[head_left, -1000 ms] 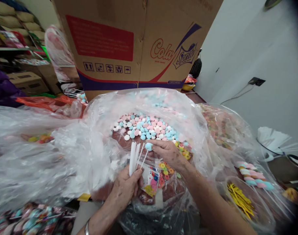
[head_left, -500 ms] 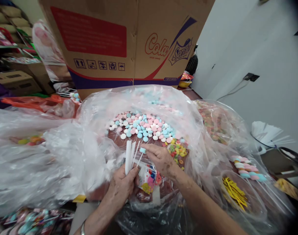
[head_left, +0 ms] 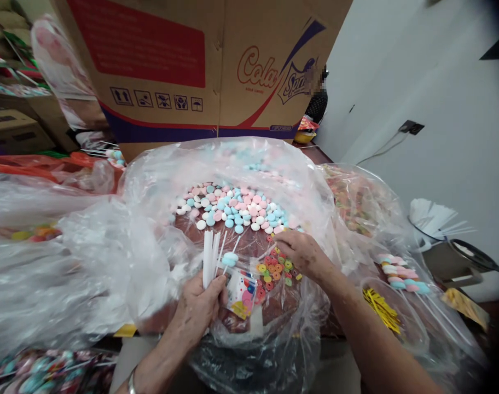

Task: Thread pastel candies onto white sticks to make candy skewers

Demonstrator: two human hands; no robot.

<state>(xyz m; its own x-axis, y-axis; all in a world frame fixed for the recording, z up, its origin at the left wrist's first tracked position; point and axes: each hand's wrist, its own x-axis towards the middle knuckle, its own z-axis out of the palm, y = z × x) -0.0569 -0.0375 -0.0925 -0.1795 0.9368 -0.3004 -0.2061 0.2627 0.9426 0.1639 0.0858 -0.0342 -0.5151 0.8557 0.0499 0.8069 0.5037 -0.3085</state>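
Blue marshmallow (head_left: 230, 259) sits partway down a thin white stick (head_left: 237, 242), no longer at its tip in the right hand's fingers. The left hand (head_left: 204, 303) is closed around that stick and a bundle of white sticks (head_left: 209, 257). The right hand (head_left: 301, 251), moved away, hovers half-curled over ring candies (head_left: 276, 268); whether it grips any, I cannot tell.

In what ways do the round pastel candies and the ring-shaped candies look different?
The round pastel candies are unpierced discs, while the ring-shaped candies have holes in the middle. The round pastel candies are pink, pale blue and white; the ring-shaped candies are red, orange, yellow and green. Both lie loose, in groups of mixed colours.
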